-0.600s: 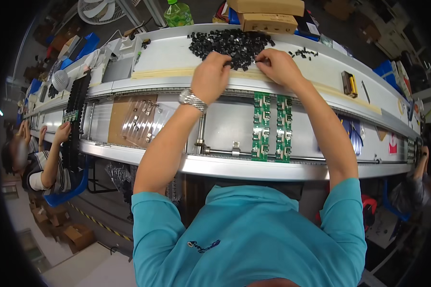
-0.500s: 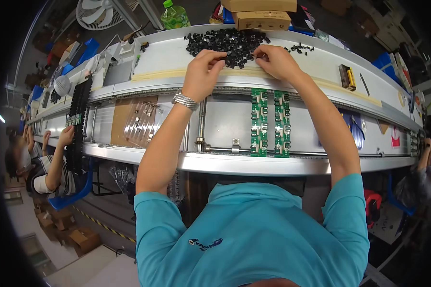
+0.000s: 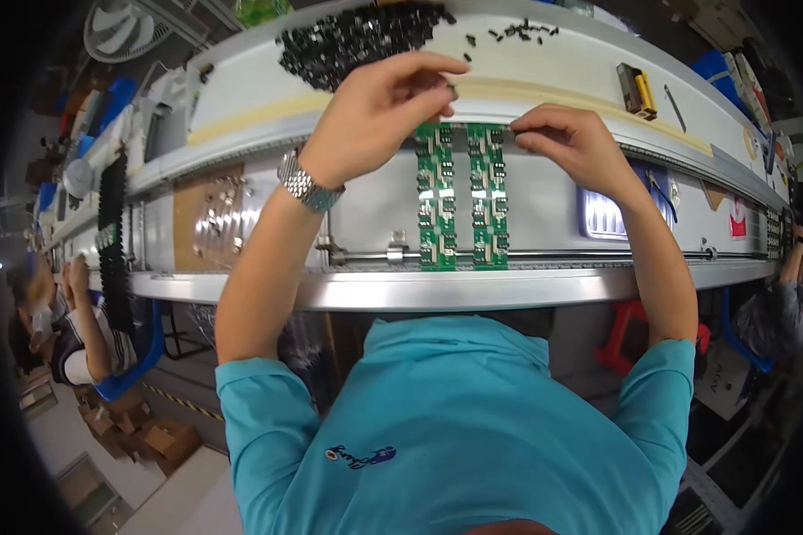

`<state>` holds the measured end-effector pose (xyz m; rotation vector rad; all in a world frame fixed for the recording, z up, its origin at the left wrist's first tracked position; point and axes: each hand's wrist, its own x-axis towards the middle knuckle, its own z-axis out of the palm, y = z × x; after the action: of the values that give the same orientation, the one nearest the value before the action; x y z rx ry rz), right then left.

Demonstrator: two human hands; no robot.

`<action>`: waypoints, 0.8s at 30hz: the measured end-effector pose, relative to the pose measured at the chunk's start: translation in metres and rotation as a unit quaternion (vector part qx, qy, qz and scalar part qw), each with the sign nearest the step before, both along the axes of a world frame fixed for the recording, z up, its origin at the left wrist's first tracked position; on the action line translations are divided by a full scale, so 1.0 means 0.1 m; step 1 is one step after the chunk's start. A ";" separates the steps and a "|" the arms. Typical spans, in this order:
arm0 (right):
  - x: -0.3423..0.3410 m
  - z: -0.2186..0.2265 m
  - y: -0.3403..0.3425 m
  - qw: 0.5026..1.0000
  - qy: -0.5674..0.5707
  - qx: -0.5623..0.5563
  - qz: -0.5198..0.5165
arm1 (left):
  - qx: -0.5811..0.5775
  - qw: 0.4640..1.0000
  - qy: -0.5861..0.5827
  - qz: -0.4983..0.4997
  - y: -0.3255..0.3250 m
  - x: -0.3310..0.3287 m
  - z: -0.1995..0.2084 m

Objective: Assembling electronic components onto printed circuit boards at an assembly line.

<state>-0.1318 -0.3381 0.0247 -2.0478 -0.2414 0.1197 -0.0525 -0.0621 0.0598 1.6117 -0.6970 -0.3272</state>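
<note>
Two long green circuit boards, a left one (image 3: 436, 201) and a right one (image 3: 489, 201), lie side by side across the rails in front of me, lined with small black components. Above the far end of the left board is my left hand (image 3: 375, 107), fingers curled, with a small black component (image 3: 452, 92) at its fingertips. My right hand (image 3: 575, 143) is just right of the right board's far end, thumb and fingers pinched together. Whatever those fingertips hold is too small to make out. Behind my left hand lies a heap of black components (image 3: 352, 45).
Loose black parts (image 3: 526, 33) lie right of the heap. A yellow-and-black box (image 3: 636, 91) and a thin dark tool (image 3: 675, 107) sit on the far shelf. A clear bag of parts (image 3: 221, 218) rests left on the line. People work at both ends.
Both hands have drawn back from the heap toward the boards, the right hand moving farther right. My view has shifted, so the heap and boards appear higher and farther left.
</note>
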 end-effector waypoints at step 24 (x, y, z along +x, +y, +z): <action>-0.02 -0.37 0.14 0.959 -0.218 -0.173 0.046 | 0.131 0.967 -0.209 0.068 -0.15 -0.04 -0.68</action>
<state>-0.1341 -0.3239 -0.0128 -2.3967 -0.6258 -0.2539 -0.0562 -0.0775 -0.0085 1.9995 -0.8829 0.0295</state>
